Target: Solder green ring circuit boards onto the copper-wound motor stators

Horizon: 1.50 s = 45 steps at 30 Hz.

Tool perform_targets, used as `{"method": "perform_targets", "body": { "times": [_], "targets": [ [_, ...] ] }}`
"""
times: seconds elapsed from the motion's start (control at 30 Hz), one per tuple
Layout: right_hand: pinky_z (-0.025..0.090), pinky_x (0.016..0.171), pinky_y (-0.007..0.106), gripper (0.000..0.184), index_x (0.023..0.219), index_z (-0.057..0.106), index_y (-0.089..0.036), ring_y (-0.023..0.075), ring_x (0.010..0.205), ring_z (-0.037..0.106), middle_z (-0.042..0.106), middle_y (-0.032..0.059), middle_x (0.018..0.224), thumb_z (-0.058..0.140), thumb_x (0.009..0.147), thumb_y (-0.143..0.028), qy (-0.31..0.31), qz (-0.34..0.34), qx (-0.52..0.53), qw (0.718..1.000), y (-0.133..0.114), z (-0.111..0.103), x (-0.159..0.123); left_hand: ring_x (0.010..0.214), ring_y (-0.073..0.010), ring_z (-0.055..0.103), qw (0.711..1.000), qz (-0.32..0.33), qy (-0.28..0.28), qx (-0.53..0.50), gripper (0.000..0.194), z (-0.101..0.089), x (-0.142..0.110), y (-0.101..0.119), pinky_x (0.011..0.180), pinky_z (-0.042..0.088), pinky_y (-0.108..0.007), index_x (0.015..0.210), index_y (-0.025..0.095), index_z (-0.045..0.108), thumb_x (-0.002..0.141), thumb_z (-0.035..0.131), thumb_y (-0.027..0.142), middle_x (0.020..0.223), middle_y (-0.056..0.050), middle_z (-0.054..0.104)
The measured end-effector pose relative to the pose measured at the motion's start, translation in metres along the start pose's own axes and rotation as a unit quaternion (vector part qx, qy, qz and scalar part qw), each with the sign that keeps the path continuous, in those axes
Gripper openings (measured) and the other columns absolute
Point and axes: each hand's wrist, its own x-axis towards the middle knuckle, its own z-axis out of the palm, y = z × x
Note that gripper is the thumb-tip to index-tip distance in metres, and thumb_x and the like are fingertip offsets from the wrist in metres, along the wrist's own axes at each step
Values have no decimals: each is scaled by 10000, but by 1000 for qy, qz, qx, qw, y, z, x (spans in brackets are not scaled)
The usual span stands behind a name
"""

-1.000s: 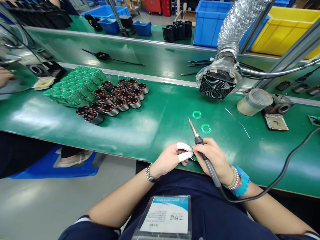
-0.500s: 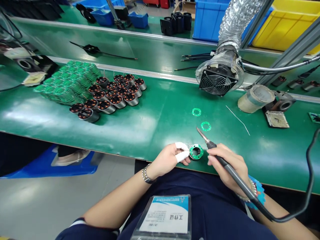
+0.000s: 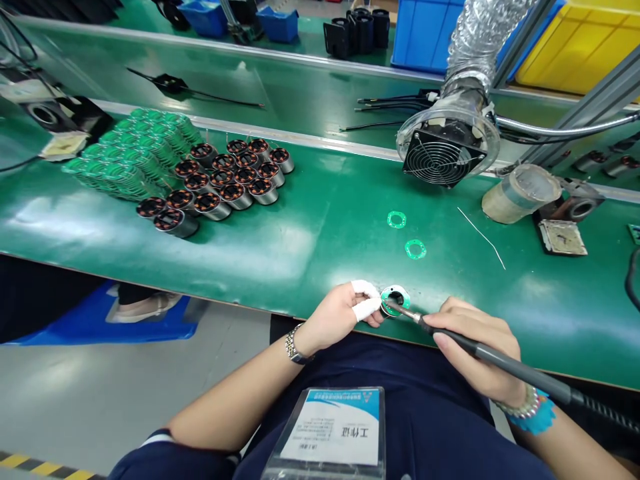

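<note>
Near the table's front edge, my left hand (image 3: 345, 310) is closed on a motor stator with a green ring circuit board (image 3: 401, 295) on top; white covers wrap two of its fingertips. My right hand (image 3: 480, 347) grips a soldering iron (image 3: 463, 343) by its dark handle. The iron's tip lies over the left part of the ring board and seems to touch it; the exact contact is too small to make out. Farther back on the table lie a loose green ring board (image 3: 415, 249) and a second ring board (image 3: 397, 220).
A fume fan (image 3: 440, 160) on a foil duct hangs behind the hands. To the right are a solder wire (image 3: 481, 237), a round container (image 3: 520, 193) and a sponge tray (image 3: 564, 238). Several stators (image 3: 213, 205) and stacked green boards (image 3: 135, 153) stand at left.
The soldering iron's tip has come down from above the stator onto its ring board. My right hand has moved slightly right and lower, while my left hand keeps its hold. The view has shifted slightly.
</note>
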Motion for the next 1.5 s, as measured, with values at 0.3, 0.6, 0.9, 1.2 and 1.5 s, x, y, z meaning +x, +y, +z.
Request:
{"method": "perform_targets", "body": {
  "times": [0.3, 0.6, 0.9, 1.2, 1.5],
  "targets": [
    [499, 583, 301, 262, 1019, 618, -179, 166, 663, 595, 639, 50, 725, 544, 783, -90, 5, -11, 0, 1000, 2, -3, 0, 592, -110, 623, 1000, 6, 0, -2, 115, 0, 1, -1, 611, 511, -245, 783, 124, 539, 755, 594, 221, 631, -12, 631],
    [480, 878, 328, 374, 1180, 443, -193, 195, 1040, 566, 576, 101, 1149, 559, 825, -180, -170, -30, -52, 984, 37, 8, 28, 615, -123, 627, 1000, 7, -1, 12, 151, 1, 0, 1, 629, 518, -256, 785, 126, 548, 757, 609, 262, 651, -14, 626],
    [496, 809, 314, 366, 1118, 470, -178, 199, 926, 591, 600, 91, 1014, 623, 789, -223, -31, 34, -95, 994, 34, 29, 7, 674, -122, 604, 985, 62, 49, 153, 109, -13, -11, -10, 688, 494, -256, 805, 140, 646, 722, 638, 211, 743, -26, 661],
    [494, 810, 359, 405, 1152, 449, -183, 217, 940, 572, 591, 104, 1050, 623, 788, -209, 18, 9, -105, 994, 32, 34, 3, 505, -70, 530, 1000, -7, 29, 4, 138, 13, -2, 4, 541, 464, -205, 707, 124, 631, 651, 694, 234, 588, 24, 591],
    [482, 655, 320, 215, 996, 522, -198, 175, 764, 506, 573, 48, 815, 497, 820, -78, 24, -76, -76, 994, 19, 36, 28, 518, -58, 483, 1000, 13, 9, 0, 136, 12, 0, 5, 505, 430, -182, 687, 130, 583, 657, 682, 220, 604, 35, 545]
  ]
}}
